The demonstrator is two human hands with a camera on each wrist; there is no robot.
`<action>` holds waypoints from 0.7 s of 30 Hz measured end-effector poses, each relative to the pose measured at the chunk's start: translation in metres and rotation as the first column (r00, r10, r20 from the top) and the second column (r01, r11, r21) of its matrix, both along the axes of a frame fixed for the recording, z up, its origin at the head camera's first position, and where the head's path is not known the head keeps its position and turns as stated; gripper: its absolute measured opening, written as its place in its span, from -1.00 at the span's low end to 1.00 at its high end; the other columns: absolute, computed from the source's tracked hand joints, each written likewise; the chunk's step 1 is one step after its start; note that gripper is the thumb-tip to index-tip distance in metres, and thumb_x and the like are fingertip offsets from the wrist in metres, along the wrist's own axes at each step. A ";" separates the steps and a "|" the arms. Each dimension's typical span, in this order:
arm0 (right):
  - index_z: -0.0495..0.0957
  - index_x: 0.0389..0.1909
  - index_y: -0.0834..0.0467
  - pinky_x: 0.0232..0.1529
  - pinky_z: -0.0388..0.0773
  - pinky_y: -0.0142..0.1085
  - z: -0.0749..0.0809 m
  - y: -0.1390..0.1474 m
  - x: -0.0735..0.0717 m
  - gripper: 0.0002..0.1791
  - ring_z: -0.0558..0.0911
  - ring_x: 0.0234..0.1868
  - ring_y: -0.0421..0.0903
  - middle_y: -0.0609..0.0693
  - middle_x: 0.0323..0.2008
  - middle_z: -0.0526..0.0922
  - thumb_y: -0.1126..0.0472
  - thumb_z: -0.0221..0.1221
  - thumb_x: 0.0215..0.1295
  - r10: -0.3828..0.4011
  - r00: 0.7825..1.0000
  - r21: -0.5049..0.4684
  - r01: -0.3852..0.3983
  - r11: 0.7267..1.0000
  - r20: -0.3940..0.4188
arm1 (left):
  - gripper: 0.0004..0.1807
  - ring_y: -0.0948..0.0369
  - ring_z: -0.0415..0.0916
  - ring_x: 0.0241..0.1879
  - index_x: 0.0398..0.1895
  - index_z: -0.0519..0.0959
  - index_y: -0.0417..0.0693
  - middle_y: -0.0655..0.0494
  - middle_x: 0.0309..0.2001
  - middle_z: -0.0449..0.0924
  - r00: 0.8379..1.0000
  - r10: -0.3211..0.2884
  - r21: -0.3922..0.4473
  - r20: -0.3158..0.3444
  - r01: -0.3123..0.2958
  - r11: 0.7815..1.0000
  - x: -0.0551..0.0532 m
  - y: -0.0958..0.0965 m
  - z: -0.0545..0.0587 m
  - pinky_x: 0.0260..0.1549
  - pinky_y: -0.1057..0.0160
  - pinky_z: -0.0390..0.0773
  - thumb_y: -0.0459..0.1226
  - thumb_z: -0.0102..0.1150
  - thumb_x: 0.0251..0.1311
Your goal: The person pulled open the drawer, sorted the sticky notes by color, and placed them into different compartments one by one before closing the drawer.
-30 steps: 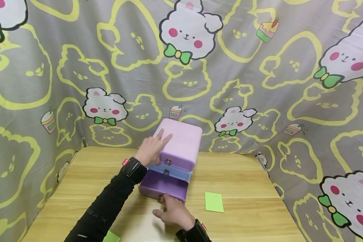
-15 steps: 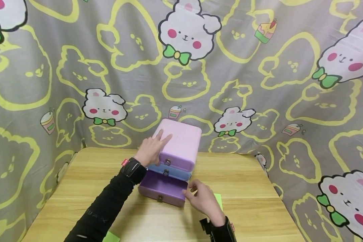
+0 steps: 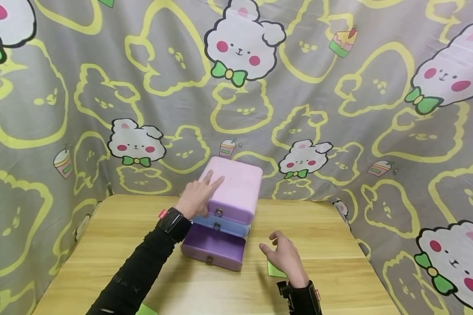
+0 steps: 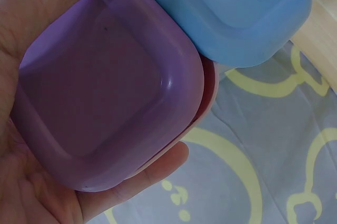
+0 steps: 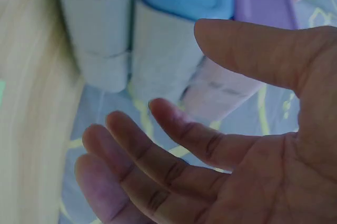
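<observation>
A small three-tier drawer box (image 3: 236,183) stands at the back middle of the table, with a pink top and a purple upper drawer front. Its blue middle drawer (image 3: 234,227) is pushed in, while the purple bottom drawer (image 3: 228,261) is pulled out and bare inside. My left hand (image 3: 195,197) holds the upper tier at its left front, two fingers stretched over the pink top; in the left wrist view the thumb (image 4: 58,11) lies across the purple front. My right hand (image 3: 285,258) hovers right of the bottom drawer, fingers loosely bent, holding nothing.
A green sticky note (image 3: 275,270) lies partly hidden beneath my right hand. Another green note (image 3: 146,309) shows at the bottom edge, beside my left sleeve. A grey patterned curtain (image 3: 244,109) rises behind and along both sides of the wooden table (image 3: 319,227).
My right hand has left the bottom drawer's knob, passed its right front corner and moved off to the right. The bottom drawer stays out, and my left hand keeps its place.
</observation>
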State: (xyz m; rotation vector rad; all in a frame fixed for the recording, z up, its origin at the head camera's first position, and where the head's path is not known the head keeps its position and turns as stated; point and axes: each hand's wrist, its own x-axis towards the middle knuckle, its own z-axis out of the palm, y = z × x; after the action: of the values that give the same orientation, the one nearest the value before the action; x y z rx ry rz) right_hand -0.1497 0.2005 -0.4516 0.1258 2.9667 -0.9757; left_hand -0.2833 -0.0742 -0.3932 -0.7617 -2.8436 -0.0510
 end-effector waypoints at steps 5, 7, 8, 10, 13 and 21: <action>0.46 0.14 0.33 -0.19 0.57 -0.03 -0.012 0.013 -0.005 -0.41 0.63 -0.13 0.13 0.32 -0.05 0.64 0.03 0.36 0.25 -0.024 0.999 0.026 0.023 0.999 0.021 | 0.47 -0.23 0.66 -0.19 0.60 0.12 0.16 -0.31 0.56 0.13 1.000 0.006 -0.006 0.019 -0.006 1.000 0.001 0.001 0.002 -0.29 -0.06 0.70 -0.10 0.79 -0.58; 0.44 0.17 0.36 -0.13 0.58 0.02 -0.019 0.019 -0.007 -0.36 0.62 -0.09 0.19 0.36 -0.03 0.61 0.03 0.37 0.24 -0.038 0.998 0.040 0.037 0.999 0.040 | 0.47 -0.23 0.66 -0.18 0.60 0.11 0.16 -0.31 0.56 0.12 1.000 0.006 -0.007 0.025 -0.005 1.000 0.002 0.001 0.002 -0.27 -0.06 0.70 -0.10 0.79 -0.57; 0.43 0.19 0.37 -0.10 0.58 0.05 -0.021 0.021 -0.008 -0.33 0.61 -0.07 0.22 0.39 -0.01 0.60 0.03 0.38 0.23 -0.044 0.998 0.042 0.042 0.998 0.051 | 0.47 -0.23 0.66 -0.18 0.60 0.12 0.16 -0.31 0.56 0.12 1.000 0.005 -0.007 0.023 -0.005 1.000 0.002 0.000 0.002 -0.28 -0.06 0.70 -0.10 0.79 -0.58; 0.40 0.21 0.40 -0.03 0.57 0.13 -0.026 0.025 -0.010 -0.29 0.59 -0.01 0.31 0.44 0.04 0.57 0.03 0.39 0.21 -0.053 0.997 0.051 0.049 0.997 0.064 | 0.47 -0.23 0.66 -0.19 0.59 0.13 0.15 -0.31 0.55 0.13 1.000 0.004 -0.007 0.014 -0.004 1.000 0.003 0.000 0.003 -0.28 -0.07 0.70 -0.10 0.79 -0.59; 0.38 0.23 0.44 0.03 0.55 0.19 -0.033 0.029 -0.014 -0.23 0.57 0.04 0.37 0.47 0.05 0.55 0.02 0.40 0.18 -0.062 0.994 0.054 0.057 0.997 0.087 | 0.46 -0.22 0.67 -0.21 0.59 0.14 0.16 -0.31 0.55 0.15 1.000 0.004 -0.005 -0.001 -0.004 1.000 0.002 0.000 0.003 -0.29 -0.06 0.70 -0.10 0.79 -0.60; 0.29 0.29 0.50 0.08 0.52 0.29 -0.052 0.033 -0.017 -0.07 0.51 0.09 0.47 0.53 0.09 0.47 -0.04 0.44 0.13 -0.092 0.974 0.111 0.070 0.991 0.209 | 0.46 -0.22 0.67 -0.24 0.59 0.15 0.14 -0.33 0.54 0.16 1.000 -0.005 -0.002 -0.003 0.005 1.000 0.002 0.000 0.001 -0.32 -0.06 0.70 -0.10 0.79 -0.59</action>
State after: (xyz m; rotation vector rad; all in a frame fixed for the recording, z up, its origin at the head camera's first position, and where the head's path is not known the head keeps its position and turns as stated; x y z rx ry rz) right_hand -0.1663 0.2339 -0.5038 0.3344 2.8314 -0.7612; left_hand -0.2816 -0.0744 -0.3919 -0.7680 -2.8394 -0.0480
